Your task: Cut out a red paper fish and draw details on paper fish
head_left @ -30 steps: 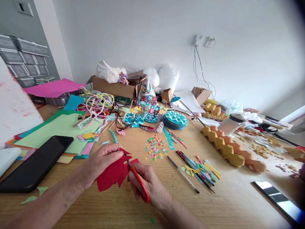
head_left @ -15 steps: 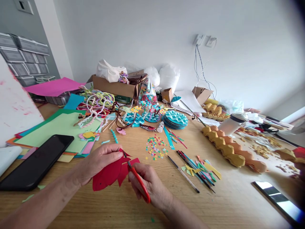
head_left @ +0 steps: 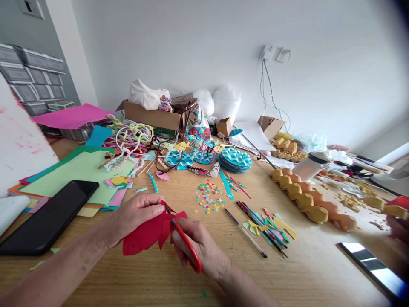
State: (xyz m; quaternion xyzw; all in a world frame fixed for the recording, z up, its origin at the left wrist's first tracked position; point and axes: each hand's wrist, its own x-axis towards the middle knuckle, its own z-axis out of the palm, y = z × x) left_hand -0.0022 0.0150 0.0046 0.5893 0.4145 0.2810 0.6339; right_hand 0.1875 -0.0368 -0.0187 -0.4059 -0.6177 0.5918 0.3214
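My left hand (head_left: pixel 139 217) pinches a piece of red paper (head_left: pixel 143 236) between thumb and fingers, above the wooden table. The paper has a rounded outline, a small dark dot near its lower left end and a partly cut flap on its right. In my right hand (head_left: pixel 200 243) is a pair of scissors with red handles (head_left: pixel 188 245). Their blades lie at the paper's upper right edge, close to my left fingertips. Just beyond my left hand a twisted blue pipe cleaner (head_left: pixel 153 183) lies on the table.
A black phone (head_left: pixel 53 217) and stacked coloured paper (head_left: pixel 79 172) lie left. Paper dots (head_left: pixel 209 196), pencils (head_left: pixel 262 224) and scraps are ahead and right. Farther right are egg-carton strips (head_left: pixel 300 194), a second phone (head_left: pixel 370 268) and another person's blurred hand (head_left: pixel 398 228) with a yellow carton piece.
The red paper and scissors have shifted very slightly left, with the blades still at the paper's edge. At far right, the other person's hand and carton piece have moved.
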